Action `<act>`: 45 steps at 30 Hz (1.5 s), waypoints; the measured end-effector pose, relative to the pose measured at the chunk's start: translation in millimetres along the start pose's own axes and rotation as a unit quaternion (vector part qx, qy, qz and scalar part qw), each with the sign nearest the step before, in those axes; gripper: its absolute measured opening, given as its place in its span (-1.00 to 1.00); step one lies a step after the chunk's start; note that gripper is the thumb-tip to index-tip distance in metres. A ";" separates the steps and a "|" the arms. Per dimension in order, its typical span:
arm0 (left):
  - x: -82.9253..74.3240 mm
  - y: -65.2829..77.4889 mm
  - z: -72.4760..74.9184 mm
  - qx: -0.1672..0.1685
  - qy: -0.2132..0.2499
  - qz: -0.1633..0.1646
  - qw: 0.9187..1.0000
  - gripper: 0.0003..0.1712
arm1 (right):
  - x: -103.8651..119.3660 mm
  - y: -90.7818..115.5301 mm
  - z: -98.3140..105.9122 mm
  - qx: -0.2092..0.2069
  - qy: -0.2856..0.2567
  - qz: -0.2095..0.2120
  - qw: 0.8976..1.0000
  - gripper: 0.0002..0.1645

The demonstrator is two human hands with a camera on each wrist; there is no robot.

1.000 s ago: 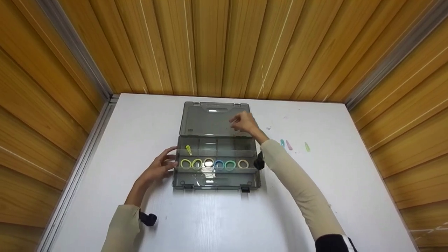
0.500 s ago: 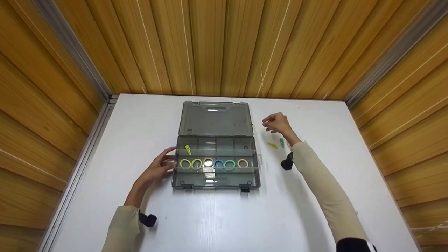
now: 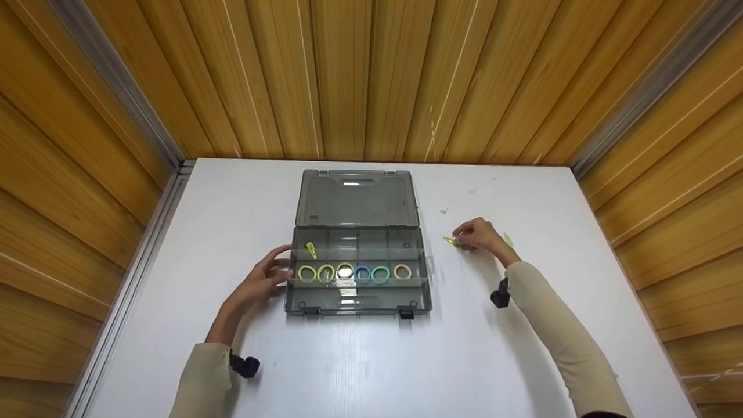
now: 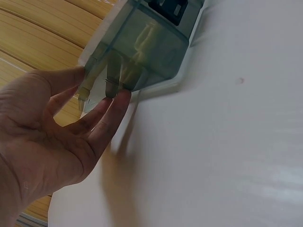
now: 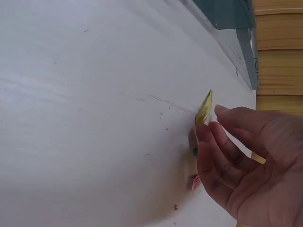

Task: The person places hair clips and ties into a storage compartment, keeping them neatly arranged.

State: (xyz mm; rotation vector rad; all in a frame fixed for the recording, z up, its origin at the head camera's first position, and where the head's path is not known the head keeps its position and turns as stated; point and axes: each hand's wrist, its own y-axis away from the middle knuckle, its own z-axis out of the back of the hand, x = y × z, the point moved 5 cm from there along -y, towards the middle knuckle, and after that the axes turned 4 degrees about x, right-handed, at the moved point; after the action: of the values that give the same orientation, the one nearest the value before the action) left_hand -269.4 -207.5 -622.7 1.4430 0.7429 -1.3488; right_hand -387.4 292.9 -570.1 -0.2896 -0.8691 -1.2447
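My left hand [image 3: 264, 278] rests its fingers, fairly straight, against the left side of an open grey see-through compartment box [image 3: 360, 303]; in the left wrist view its fingertips touch the box wall [image 4: 156, 52]. A yellow snap hair clip [image 3: 312, 250] lies in the box's back left compartment. Several coloured rings [image 3: 381, 273] sit in the middle row. To the right of the box, my right hand [image 3: 479, 235] reaches down to another yellow hair clip [image 5: 204, 111] on the table. One fingertip meets the clip's near end, while the thumb stays a little apart from it.
Under and behind the right hand, a teal clip [image 5: 195, 152] and a pink clip [image 5: 196, 183] partly show. A pale green clip [image 3: 508, 240] lies farther right. The box lid [image 3: 357, 200] is folded back flat. Wood-patterned walls [image 3: 342, 81] border the white table.
My right hand has moved from above the lid to the right, then down to the yellow clip on the table. The left hand stays at the box's left side.
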 end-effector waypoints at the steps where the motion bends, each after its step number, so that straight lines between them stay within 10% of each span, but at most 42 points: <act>1: 0.0 0.0 -0.1 0.000 0.000 0.000 1.000 -0.20 | -0.7 -0.8 -1.9 0.004 0.006 0.000 1.000 -0.68; 18: -1.1 -1.0 -0.2 0.010 0.001 -0.023 1.000 -0.19 | 7.3 -1.9 -14.6 -0.012 0.082 0.020 0.996 -0.80; 30: 1.0 -0.7 -0.1 -0.001 0.009 -0.004 1.000 -0.18 | 4.8 4.7 -22.7 0.019 0.078 -0.106 0.991 -0.66; 45: -0.9 0.7 -0.9 0.004 0.011 -0.011 1.000 -0.19 | 11.9 -1.0 -32.6 -0.129 0.119 -0.116 0.978 -0.50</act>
State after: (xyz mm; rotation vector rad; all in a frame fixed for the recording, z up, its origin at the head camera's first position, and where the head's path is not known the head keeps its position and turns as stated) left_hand -268.6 -206.8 -621.7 1.4611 0.7692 -1.3557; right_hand -374.1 263.8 -583.3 -0.2433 -0.5455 -1.5776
